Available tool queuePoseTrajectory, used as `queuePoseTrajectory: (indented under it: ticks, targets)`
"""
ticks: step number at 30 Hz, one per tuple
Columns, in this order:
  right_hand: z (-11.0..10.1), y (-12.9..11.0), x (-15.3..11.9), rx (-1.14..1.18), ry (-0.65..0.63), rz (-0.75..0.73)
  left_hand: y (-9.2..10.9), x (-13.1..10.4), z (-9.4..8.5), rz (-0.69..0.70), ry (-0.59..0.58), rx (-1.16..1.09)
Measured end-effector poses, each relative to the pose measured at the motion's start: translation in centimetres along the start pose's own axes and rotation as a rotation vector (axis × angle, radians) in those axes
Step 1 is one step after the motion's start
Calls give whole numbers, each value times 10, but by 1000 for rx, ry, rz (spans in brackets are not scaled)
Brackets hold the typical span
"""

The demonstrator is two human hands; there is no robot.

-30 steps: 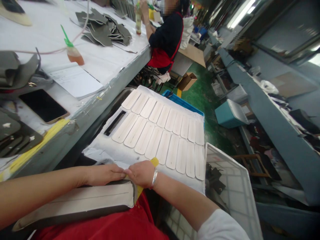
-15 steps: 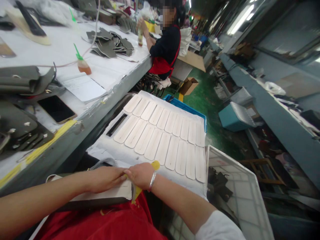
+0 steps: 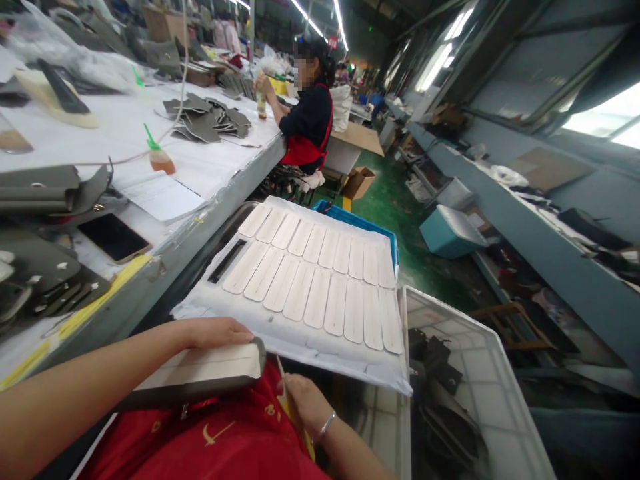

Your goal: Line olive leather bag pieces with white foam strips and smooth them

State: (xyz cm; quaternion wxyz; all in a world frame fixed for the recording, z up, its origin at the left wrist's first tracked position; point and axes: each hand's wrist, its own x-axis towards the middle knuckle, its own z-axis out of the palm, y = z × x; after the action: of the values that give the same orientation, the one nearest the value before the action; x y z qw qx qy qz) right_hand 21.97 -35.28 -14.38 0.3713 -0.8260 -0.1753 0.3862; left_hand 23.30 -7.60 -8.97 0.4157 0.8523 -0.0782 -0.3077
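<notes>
Workshop, head view: green floor beyond the paper-covered board, which carries two rows of pale strips. White-topped workbench to the board's left; crate holding dark pieces to its right. Grey piece with pale face on the near-left side of the board, above the red apron. Hands apart. Left hand lies over that piece; cannot tell whether it grips. Right hand, near side of the board, closed around a yellow tool, partly hidden.

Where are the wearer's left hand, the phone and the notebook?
Left hand point(image 3: 220, 331): head view, back of the hand.
Phone point(image 3: 115, 237): head view, dark screen.
Notebook point(image 3: 164, 196): head view, white page.
</notes>
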Motion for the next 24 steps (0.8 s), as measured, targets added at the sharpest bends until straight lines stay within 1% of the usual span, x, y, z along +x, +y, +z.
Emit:
queuePoseTrajectory:
  ticks: [2, 3, 5, 6, 7, 10, 13, 15, 18, 21, 24]
  targets:
    - [15, 9, -13, 205, -49, 32, 7, -6, 6, -33, -7, 49]
    - [20, 13, -19, 354, -89, 56, 11, -11, 11, -46, 19, 82]
    - [23, 20, -30, 641, -182, 120, 17, -19, 24, -52, 126, 181]
    - [20, 23, -34, 737, -219, 150, 20, -22, 31, -51, 176, 251]
    - [16, 25, -37, 779, -247, 170, 23, -25, 38, -51, 218, 326]
    - [-3, 24, -37, 693, -277, 133, 28, -25, 54, -73, 301, 511]
    - [-22, 11, -28, 621, -327, 65, 30, -22, 62, -80, 345, 564]
    - [-29, 0, -21, 616, -416, 46, 31, -21, 64, -73, 365, 571]
    - [-30, -14, -11, 607, -533, 7, 30, -23, 68, -53, 397, 586]
    - [-28, -23, 0, 543, -570, -47, 27, -27, 74, 18, 463, 631]
    - [-27, -28, 9, 453, -602, -46, 25, -31, 79, 60, 530, 694]
